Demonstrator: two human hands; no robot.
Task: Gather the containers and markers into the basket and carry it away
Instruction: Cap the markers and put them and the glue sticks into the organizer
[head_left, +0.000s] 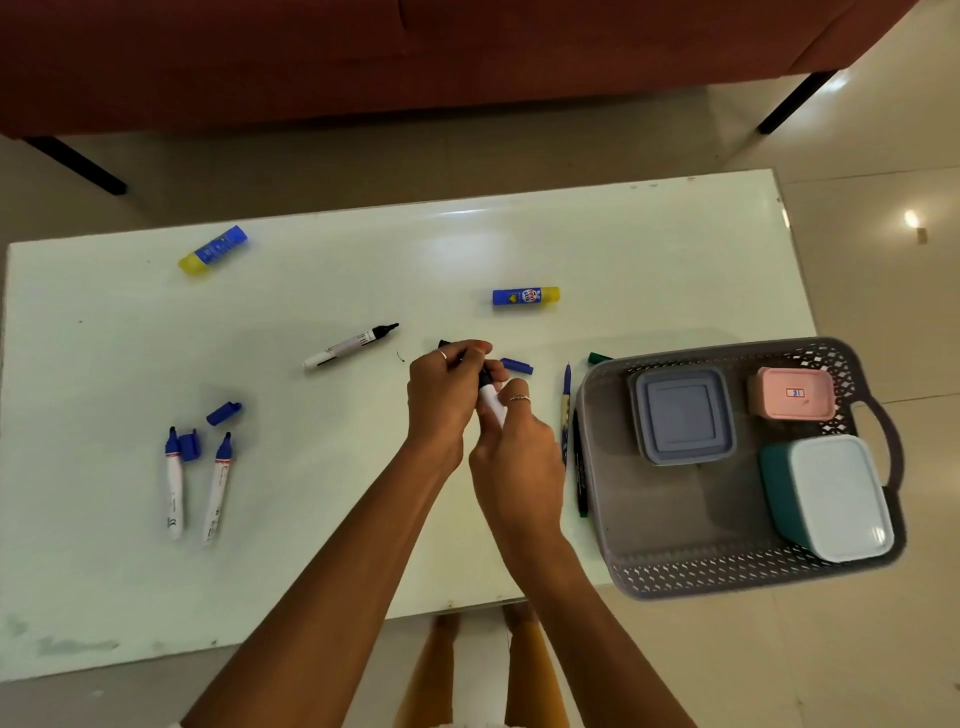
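Both hands meet on a light, stiff, slick black marker (491, 400): right hand (519, 457) grips its barrel, left hand (441, 395) pinches the cap end.

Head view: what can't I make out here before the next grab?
- Marker held in both hands: the left hand and right hand cover most of it, so whether its cap is on is unclear.
- Markers left of the basket: its wall hides part of them; count uncertain.
- Three containers, e.g. the grey one: lids hide the contents.
- Pink container's label: too small to read.
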